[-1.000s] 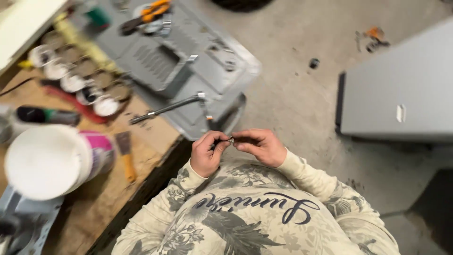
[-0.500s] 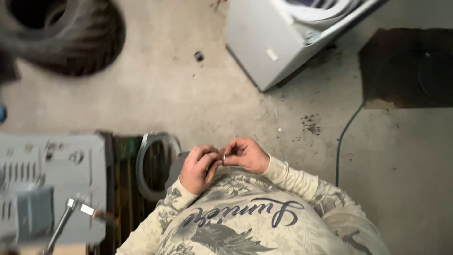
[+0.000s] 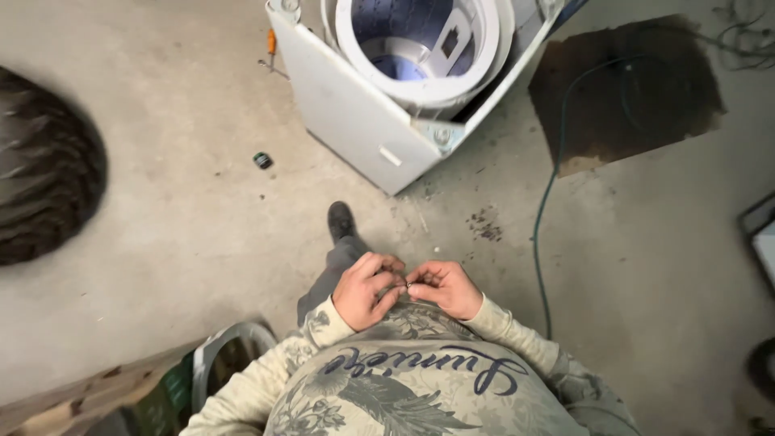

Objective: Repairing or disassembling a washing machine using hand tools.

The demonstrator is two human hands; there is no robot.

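My left hand (image 3: pixel 367 289) and my right hand (image 3: pixel 444 287) meet in front of my chest, fingertips together. Between them they pinch a small dark metal part (image 3: pixel 406 283), too small to identify. Both hands hover above the concrete floor, over my leg and dark shoe (image 3: pixel 340 220). An opened top-loading washing machine (image 3: pixel 379 121) with its white tub (image 3: pixel 420 48) exposed stands just ahead of my foot.
A green cable (image 3: pixel 542 234) runs across the floor to the right, past a dark stained patch (image 3: pixel 638 89). A large tyre (image 3: pixel 40 169) lies at the left. A small dark object (image 3: pixel 262 160) and an orange-handled tool (image 3: pixel 271 44) lie near the machine. A metal ring (image 3: pixel 214 351) sits at lower left.
My view has swung from the cluttered workbench round to the washing machine. My hands have stayed together on the small part throughout.
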